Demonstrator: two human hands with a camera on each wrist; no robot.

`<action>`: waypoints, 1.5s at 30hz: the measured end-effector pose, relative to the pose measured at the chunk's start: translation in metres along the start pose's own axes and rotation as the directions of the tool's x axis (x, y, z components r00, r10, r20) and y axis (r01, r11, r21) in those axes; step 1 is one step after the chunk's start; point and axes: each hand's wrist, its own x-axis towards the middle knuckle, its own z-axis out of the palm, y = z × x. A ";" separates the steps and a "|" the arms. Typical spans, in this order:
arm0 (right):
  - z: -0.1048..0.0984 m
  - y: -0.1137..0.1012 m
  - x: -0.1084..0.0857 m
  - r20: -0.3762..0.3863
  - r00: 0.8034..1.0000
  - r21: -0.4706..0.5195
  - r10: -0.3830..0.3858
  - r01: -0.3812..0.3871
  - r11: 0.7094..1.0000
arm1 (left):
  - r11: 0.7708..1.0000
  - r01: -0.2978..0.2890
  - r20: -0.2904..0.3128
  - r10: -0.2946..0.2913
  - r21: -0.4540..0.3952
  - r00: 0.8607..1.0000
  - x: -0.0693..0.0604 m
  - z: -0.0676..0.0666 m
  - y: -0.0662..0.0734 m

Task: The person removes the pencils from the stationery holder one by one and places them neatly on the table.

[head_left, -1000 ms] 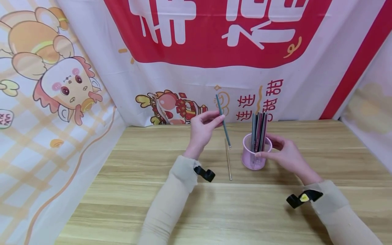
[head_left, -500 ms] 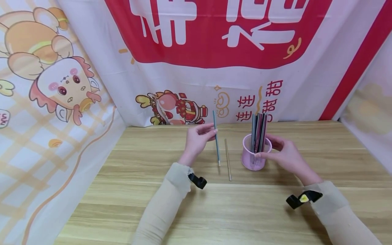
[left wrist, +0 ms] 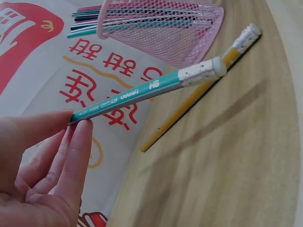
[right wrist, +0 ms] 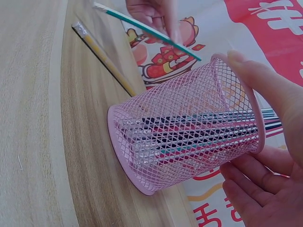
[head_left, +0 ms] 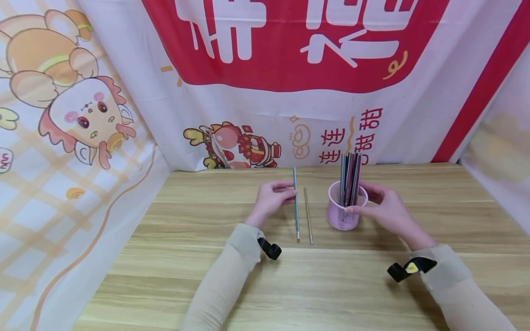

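My left hand (head_left: 271, 198) pinches a green pencil (head_left: 296, 216) between thumb and fingers; in the left wrist view the pencil (left wrist: 137, 93) has its white eraser end pointing away from the hand (left wrist: 42, 161), and a shadow falls on the wood. Just right of it a yellow pencil (head_left: 308, 220) lies on the table. My right hand (head_left: 387, 209) grips the rim of a pink mesh cup (head_left: 342, 219), which stands upright with several dark, green and red pencils (head_left: 351, 179) in it. Seen from the right wrist, their eraser ends rest at the bottom of the cup (right wrist: 184, 175).
The wooden table (head_left: 323, 289) reaches back to a hanging white and red cloth (head_left: 265, 105) with printed figures and characters. Another patterned cloth (head_left: 95, 193) borders the left side, and a pale one (head_left: 505, 151) the right.
The left hand has come down toward the table with the green pencil, first moving left, then slightly right, beside the yellow pencil. The right hand and cup have stayed in place.
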 end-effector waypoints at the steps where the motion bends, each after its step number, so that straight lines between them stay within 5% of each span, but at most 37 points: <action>1: 0.000 0.000 0.000 0.001 1.000 -0.003 0.000 0.000 1.000 | 1.000 0.010 0.004 -0.010 0.008 1.000 0.000 0.000 -0.002; 19: 0.001 -0.002 -0.002 -0.002 1.000 0.001 0.004 -0.004 1.000 | 0.985 0.152 -0.055 -0.148 0.085 0.987 0.001 0.008 -0.020; 31: 0.001 0.000 -0.001 0.002 1.000 0.004 0.008 -0.008 1.000 | 0.955 0.193 -0.155 -0.161 0.225 0.975 0.003 0.017 -0.019; 45: 0.000 0.001 0.000 0.002 1.000 -0.001 0.001 -0.001 1.000 | 0.911 0.240 -0.199 -0.180 0.336 0.963 0.009 0.025 -0.016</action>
